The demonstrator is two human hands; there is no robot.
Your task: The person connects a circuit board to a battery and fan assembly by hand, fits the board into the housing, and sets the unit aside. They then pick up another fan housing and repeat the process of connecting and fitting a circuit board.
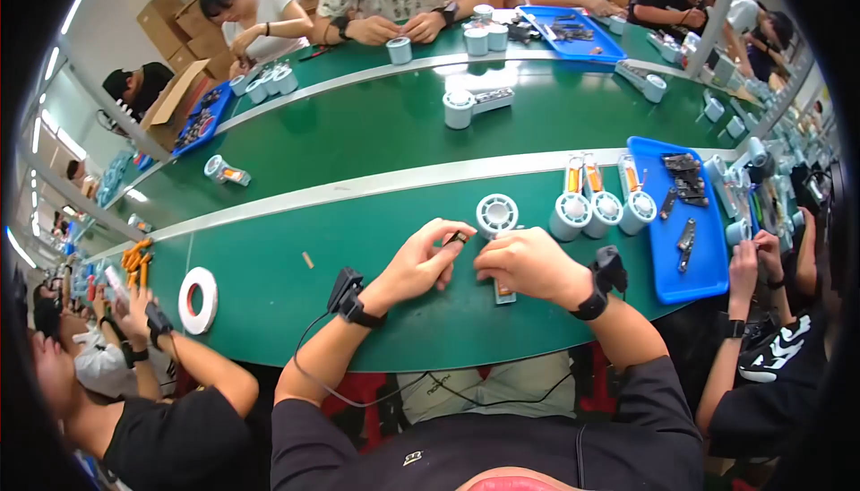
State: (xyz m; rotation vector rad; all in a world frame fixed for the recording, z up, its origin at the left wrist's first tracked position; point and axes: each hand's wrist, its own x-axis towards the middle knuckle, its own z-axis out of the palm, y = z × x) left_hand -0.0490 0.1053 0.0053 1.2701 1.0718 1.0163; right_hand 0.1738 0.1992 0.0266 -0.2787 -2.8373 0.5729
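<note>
My left hand (423,261) pinches a small black part (458,237) between thumb and fingertips, just left of a pale blue fan-like unit. That unit lies on the green bench, its round vented head (497,212) facing up. Curled over its handle, my right hand (535,267) hides most of it; an orange piece in the handle's lower end (504,291) shows below the fingers. Both wrists wear black strapped devices. Right of my hands, three similar units (604,210) stand with orange pieces in their open handles.
A blue tray (667,262) of black parts sits at the right. Farther left lie a white tape roll (209,301) and orange pieces (136,263). Beyond the pale rail (358,185), other units (459,109) rest on the green belt. Co-workers sit on both sides and opposite.
</note>
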